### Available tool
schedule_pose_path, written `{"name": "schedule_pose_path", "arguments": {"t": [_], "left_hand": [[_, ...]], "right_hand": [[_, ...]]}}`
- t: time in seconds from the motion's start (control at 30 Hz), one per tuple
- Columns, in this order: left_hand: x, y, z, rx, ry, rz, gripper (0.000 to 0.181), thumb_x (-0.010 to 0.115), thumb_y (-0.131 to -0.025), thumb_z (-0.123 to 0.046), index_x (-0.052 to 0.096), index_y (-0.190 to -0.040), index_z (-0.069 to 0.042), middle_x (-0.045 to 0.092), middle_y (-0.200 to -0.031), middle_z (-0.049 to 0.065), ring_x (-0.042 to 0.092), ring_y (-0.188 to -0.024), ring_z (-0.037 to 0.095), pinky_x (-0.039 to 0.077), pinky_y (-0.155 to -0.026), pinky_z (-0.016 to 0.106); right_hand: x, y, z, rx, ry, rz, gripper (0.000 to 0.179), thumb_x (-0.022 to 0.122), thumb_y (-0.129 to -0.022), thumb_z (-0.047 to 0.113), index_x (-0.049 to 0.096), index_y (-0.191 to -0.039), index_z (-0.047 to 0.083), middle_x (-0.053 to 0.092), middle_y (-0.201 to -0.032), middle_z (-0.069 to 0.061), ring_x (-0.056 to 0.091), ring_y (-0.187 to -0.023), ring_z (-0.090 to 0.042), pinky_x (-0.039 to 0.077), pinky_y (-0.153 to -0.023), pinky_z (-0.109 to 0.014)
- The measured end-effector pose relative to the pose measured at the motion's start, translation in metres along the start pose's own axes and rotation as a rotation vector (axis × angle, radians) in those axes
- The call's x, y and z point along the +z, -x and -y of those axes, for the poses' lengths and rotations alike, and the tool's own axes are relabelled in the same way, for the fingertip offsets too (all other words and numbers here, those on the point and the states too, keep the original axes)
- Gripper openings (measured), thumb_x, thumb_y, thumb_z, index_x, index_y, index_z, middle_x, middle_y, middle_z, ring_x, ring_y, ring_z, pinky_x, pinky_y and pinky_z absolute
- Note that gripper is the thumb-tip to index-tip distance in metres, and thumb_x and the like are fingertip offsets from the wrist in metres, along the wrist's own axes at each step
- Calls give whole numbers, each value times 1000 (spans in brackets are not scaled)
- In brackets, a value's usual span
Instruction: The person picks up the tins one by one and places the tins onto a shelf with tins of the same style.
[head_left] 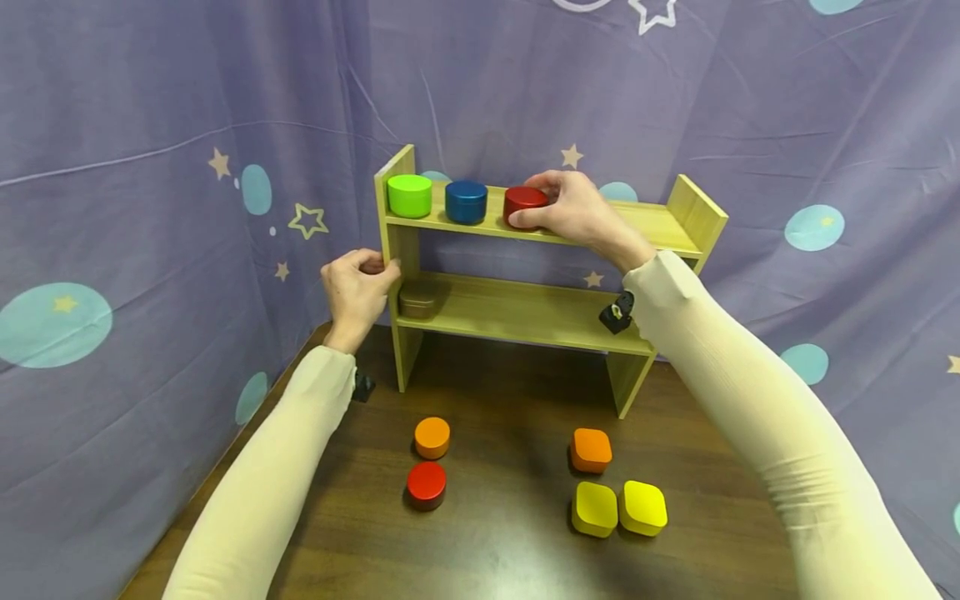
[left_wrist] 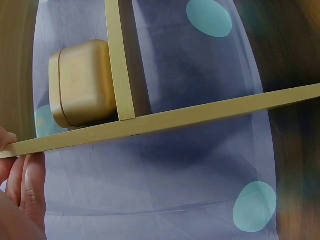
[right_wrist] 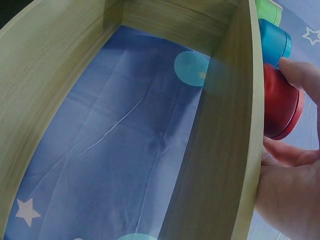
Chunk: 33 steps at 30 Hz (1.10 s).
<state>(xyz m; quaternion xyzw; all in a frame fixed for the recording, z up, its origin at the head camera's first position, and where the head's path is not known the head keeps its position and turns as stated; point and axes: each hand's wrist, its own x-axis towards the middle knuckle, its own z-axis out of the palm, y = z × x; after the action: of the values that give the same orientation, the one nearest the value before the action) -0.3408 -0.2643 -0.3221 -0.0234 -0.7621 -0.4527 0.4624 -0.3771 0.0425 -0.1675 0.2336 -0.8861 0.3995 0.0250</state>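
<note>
On the top board of a wooden shelf [head_left: 517,332], my right hand [head_left: 577,208] grips a round red tin [head_left: 522,200] between thumb and fingers. In the right wrist view the red tin [right_wrist: 281,102] stands on the board beside a blue tin [right_wrist: 274,42]. To its left, in the head view, are the round blue tin [head_left: 466,202] and a bright green tin [head_left: 409,197]. My left hand [head_left: 358,287] pinches the front edge of the shelf's left side panel; the left wrist view shows fingers [left_wrist: 34,187] against that panel. A gold tin [left_wrist: 85,82] sits on the lower board.
On the dark wooden table [head_left: 510,558] in front are a round orange tin [head_left: 432,437], a round red tin [head_left: 427,486], a squarish orange tin [head_left: 591,450] and two squarish yellow tins [head_left: 595,509]. A purple patterned curtain [head_left: 150,250] hangs behind the shelf.
</note>
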Motion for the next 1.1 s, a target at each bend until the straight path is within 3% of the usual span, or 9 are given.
{"name": "schedule_pose_path", "arguments": {"t": [0.23,0.43,0.57,0.8,1.1], "left_hand": [[0,-1,1,4,-4,-7,17,82,-83,-12,82,-82,5,80,-81,25,47,-59,-23,40,-63,4],[1,-1,1,8,-10,-7,16,81,-83,-12,82,-81,4,80,-80,24,48,-59,-21,40,-63,4],[2,-1,2,10,-7,-11,15,82,-82,-12,82,-81,4,80,-80,24,48,-59,-22,40,-64,5],[1,-1,4,13,-10,-10,15,82,-82,-12,82,-81,3,79,-79,24,47,-59,-22,40,-63,5],[1,-2,1,1,-15,4,17,82,-84,-13,82,-83,4,80,-82,24,47,-59,-23,40,-64,4]], "right_hand": [[0,1,-1,1,-1,5,74,83,-93,27,54,-156,2,68,-147,-20,64,-127,-29,50,-97,-29],[-3,11,-4,31,-56,-13,85,84,-93,25,44,-163,-1,63,-154,-22,62,-141,-31,52,-117,-42],[-5,23,-8,26,-90,-46,88,84,-92,23,41,-164,-4,63,-155,-25,61,-145,-35,49,-123,-47],[-7,43,-16,17,-155,-130,89,84,-91,18,37,-164,-5,60,-156,-26,60,-144,-37,47,-124,-46],[-2,82,-19,0,-234,-159,81,83,-93,13,44,-161,-4,62,-152,-23,64,-134,-31,51,-119,-38]]}}
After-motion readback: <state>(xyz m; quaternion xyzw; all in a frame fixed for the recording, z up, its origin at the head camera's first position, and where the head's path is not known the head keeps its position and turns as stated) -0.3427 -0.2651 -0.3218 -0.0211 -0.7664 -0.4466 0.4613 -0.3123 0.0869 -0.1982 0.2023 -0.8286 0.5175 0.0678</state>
